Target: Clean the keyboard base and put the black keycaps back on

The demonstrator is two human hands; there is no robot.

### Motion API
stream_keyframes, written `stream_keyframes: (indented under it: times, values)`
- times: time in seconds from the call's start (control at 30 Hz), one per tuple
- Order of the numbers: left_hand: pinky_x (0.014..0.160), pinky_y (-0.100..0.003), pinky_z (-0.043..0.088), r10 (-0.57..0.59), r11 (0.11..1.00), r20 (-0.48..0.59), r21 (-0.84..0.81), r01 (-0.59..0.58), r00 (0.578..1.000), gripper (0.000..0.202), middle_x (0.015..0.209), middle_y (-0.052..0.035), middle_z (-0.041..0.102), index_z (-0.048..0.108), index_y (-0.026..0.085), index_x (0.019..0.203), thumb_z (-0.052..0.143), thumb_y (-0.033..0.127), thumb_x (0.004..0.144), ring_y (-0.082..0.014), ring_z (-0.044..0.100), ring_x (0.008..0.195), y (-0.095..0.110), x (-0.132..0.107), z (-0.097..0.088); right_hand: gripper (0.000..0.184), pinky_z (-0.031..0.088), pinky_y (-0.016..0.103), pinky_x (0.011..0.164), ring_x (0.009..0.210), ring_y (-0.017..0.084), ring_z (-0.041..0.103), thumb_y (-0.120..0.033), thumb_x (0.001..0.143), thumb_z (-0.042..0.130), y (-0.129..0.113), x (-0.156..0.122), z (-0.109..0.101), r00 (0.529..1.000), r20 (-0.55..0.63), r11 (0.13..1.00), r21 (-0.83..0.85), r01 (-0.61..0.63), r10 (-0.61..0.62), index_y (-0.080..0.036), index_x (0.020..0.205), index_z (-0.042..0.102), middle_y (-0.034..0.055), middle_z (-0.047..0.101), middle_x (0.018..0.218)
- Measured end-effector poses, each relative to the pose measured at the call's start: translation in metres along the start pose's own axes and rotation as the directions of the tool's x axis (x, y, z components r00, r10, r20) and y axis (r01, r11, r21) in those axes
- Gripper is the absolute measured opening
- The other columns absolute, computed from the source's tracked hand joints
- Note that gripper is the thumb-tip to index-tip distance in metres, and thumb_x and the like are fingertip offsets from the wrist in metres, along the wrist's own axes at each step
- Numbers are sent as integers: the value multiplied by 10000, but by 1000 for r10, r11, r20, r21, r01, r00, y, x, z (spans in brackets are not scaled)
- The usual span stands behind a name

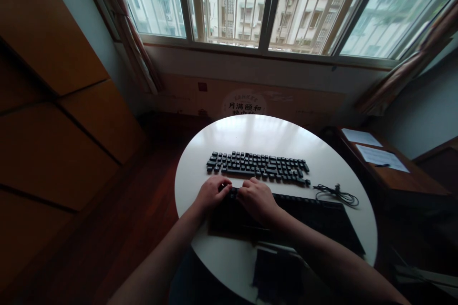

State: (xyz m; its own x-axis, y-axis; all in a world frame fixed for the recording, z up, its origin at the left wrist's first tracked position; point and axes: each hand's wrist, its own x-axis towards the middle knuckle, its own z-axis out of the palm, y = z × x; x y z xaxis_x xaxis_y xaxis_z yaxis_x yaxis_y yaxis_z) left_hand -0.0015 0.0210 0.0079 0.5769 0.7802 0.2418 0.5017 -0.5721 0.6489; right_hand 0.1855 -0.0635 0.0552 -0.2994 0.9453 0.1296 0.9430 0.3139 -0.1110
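Head view: left hand (213, 190) and right hand (260, 199), partly curled, are at the far edge of the keyboard (315, 219); grip cannot be determined. Keys (239, 172) lie beyond.

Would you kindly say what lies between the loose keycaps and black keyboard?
Between loose keycaps and keyboard, the head view shows a strip of white table, partly covered by the left hand and right hand.

Your open passage, tabletop (255, 137) beyond the keycaps (257, 164), narrow strip between them and the keyboard (320, 213), cable (339, 194) obstructing its right end.
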Motion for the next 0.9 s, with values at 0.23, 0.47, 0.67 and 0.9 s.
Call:
stream_keyframes:
  times: [0.23, 0.47, 0.67, 0.9]
  values:
    - [902, -380, 425, -25, 995, 102, 98, 15, 994, 232, 995, -26, 745, 737, 249, 966, 650, 422, 838, -242, 633, 970, 16, 7, 0, 202, 349, 271, 610, 755, 182, 602, -232, 942, 568, 0, -8, 10, 998, 52, 1000, -3, 17, -17, -205, 804, 713, 32, 708, 828]
    - [905, -389, 422, -15, 990, 63, 140, 6, 998, 274, 1007, -44, 731, 739, 241, 948, 689, 471, 810, -264, 621, 1010, 14, 4, 4, 186, 362, 254, 601, 736, 162, 647, -321, 908, 611, 34, 17, -14, 999, 19, 993, 117, 32, -35, -240, 833, 760, 16, 725, 820]
    - [905, -400, 420, -27, 993, 44, 120, 22, 999, 262, 1009, -45, 728, 736, 242, 924, 706, 470, 800, -266, 619, 1002, 11, 3, 6, 161, 446, 256, 735, 873, 180, 653, -238, 889, 624, 72, 90, -18, 997, -64, 984, 173, -34, 45, -248, 959, 769, 25, 741, 914]
    - [914, -419, 410, -43, 993, 52, 111, 37, 998, 257, 1011, -50, 723, 734, 245, 928, 707, 464, 797, -276, 610, 1011, 12, 1, 4, 200, 477, 286, 888, 1012, 212, 658, -175, 840, 661, 87, 157, -1, 996, 0, 980, 178, -87, 88, -248, 984, 779, 30, 755, 1044]
